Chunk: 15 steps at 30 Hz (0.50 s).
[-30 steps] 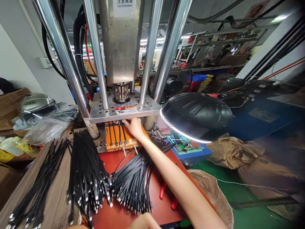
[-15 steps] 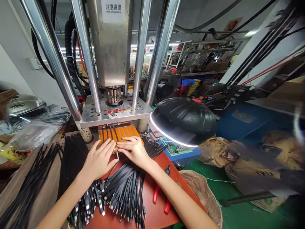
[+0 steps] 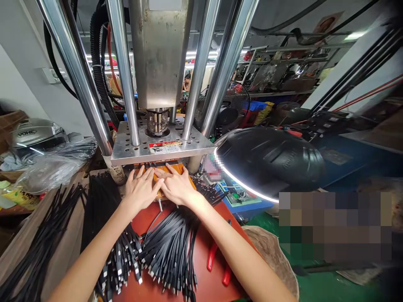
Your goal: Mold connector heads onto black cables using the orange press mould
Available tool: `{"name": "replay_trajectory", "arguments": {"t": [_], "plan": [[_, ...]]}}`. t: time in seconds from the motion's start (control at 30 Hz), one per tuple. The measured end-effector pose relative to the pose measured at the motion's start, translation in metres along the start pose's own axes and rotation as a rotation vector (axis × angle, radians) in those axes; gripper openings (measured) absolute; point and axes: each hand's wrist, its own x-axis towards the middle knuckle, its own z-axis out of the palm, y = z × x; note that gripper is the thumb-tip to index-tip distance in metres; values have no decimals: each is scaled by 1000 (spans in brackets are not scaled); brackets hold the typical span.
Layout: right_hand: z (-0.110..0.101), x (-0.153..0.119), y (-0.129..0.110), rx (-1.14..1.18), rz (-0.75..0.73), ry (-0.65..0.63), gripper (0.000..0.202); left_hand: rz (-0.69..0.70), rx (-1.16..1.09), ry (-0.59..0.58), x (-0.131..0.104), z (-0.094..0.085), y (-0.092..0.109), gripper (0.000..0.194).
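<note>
An orange mould block (image 3: 185, 171) with dark cables in its grooves lies under the machine's metal plate (image 3: 195, 147). My left hand (image 3: 142, 188) lies on its left part, fingers spread. Beside it, my right hand (image 3: 176, 184) rests on the block with fingers stretched out, and the two hands meet at the middle. A metal pin (image 3: 160, 205) sticks out of the block's front. Black cables with metal plugs (image 3: 170, 251) fan out on the red table (image 3: 201, 256) below the hands, and another bundle (image 3: 121, 260) lies left of them.
Steel columns (image 3: 122, 71) rise around the press. A black round lamp (image 3: 270, 157) with a lit rim stands to the right, over a blue control box (image 3: 252, 199). Red-handled pliers (image 3: 212, 256) lie near my right forearm. More cables (image 3: 40, 239) are at the left. A person (image 3: 187, 83) is far behind.
Both hands have moved forward on the orange block, toward the metal plate, covering more of its grooves. The camera view has shifted slightly, with the scene sitting farther right.
</note>
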Motion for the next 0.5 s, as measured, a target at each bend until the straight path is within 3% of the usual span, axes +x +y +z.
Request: {"name": "replay_trajectory", "arguments": {"t": [0.17, 0.5], "plan": [[1, 45, 3, -64, 79, -20, 53, -63, 12, -17, 44, 9, -12, 63], [8, 81, 7, -36, 114, 30, 56, -29, -109, -19, 93, 16, -44, 56]]}}
